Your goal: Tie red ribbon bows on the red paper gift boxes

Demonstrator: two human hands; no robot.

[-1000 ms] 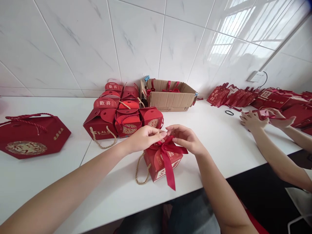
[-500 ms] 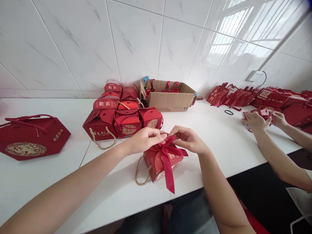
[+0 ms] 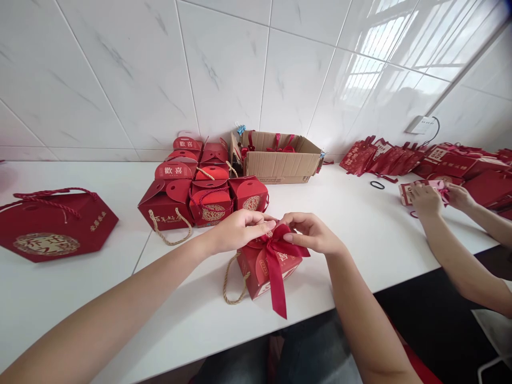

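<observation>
A small red gift box (image 3: 256, 269) with gold lettering stands near the table's front edge, a rope handle (image 3: 226, 282) looping from its left side. On its top sits a dark red ribbon bow (image 3: 276, 250), one long tail hanging down the front. My left hand (image 3: 242, 230) pinches at the bow's left side by the box top; its fingertips are partly hidden. From the right, my right hand (image 3: 310, 232) has thumb and fingers closed on a loop of the ribbon bow.
Several red gift boxes (image 3: 166, 205) cluster behind my left hand. A cardboard box (image 3: 276, 166) with ribbons stands by the wall. At left lies a hexagonal red box (image 3: 60, 224). A co-worker's hands (image 3: 430, 200) handle a pink-red box at right, near a black ring (image 3: 376, 185).
My right hand has shifted slightly, its thumb now over the bow's right loop. The left hand stays nearly still. The co-worker's box has turned a little.
</observation>
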